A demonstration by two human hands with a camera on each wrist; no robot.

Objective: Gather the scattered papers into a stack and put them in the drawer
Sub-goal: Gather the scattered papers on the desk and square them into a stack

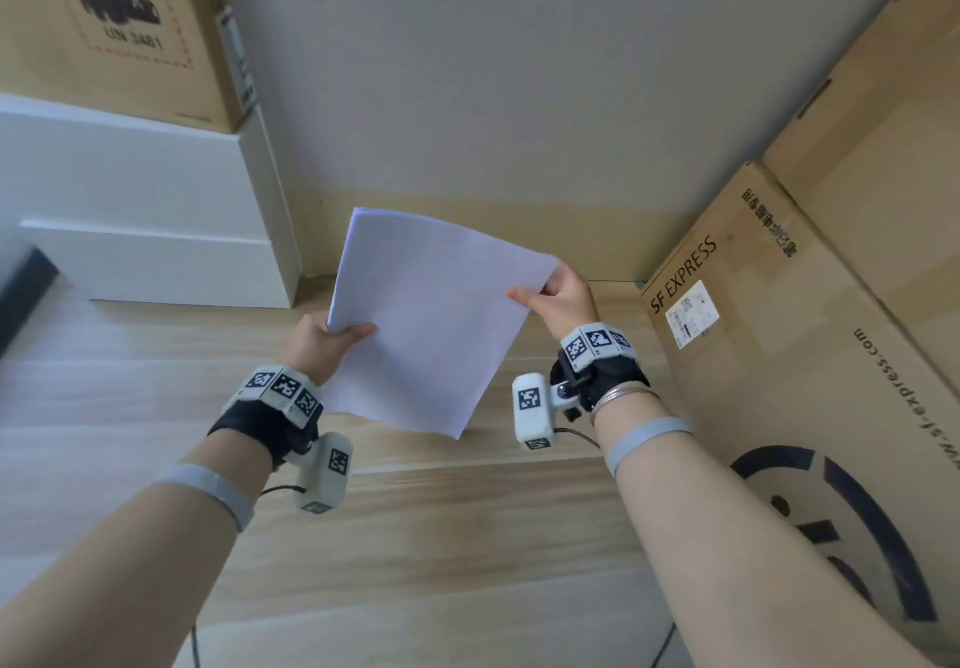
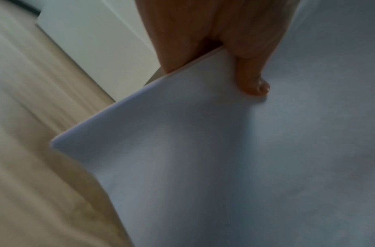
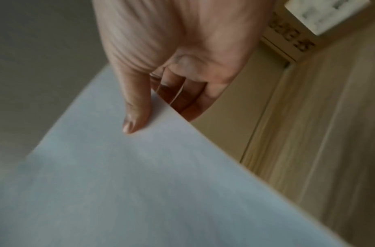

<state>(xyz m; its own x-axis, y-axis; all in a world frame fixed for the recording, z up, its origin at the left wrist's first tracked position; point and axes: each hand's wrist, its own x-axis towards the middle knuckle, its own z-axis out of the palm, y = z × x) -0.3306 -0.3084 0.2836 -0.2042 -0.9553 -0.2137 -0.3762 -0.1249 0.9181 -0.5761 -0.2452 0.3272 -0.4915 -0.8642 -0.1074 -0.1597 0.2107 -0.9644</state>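
A thin stack of white papers (image 1: 426,319) is held in the air above the wooden floor, tilted like a diamond. My left hand (image 1: 332,342) pinches its left edge, thumb on top and fingers underneath. My right hand (image 1: 556,293) pinches the right corner the same way. In the left wrist view the thumb presses on the papers (image 2: 224,150). In the right wrist view the thumb lies on the papers (image 3: 140,183) with fingers curled below the edge. A white drawer unit (image 1: 156,230) stands at the left, its lower drawer front standing out a little.
A cardboard box (image 1: 114,28) sits on top of the white unit. Large SF Express cardboard boxes (image 1: 810,334) line the right side. A grey wall (image 1: 493,69) is ahead. Wooden floor (image 1: 441,537) lies below my arms.
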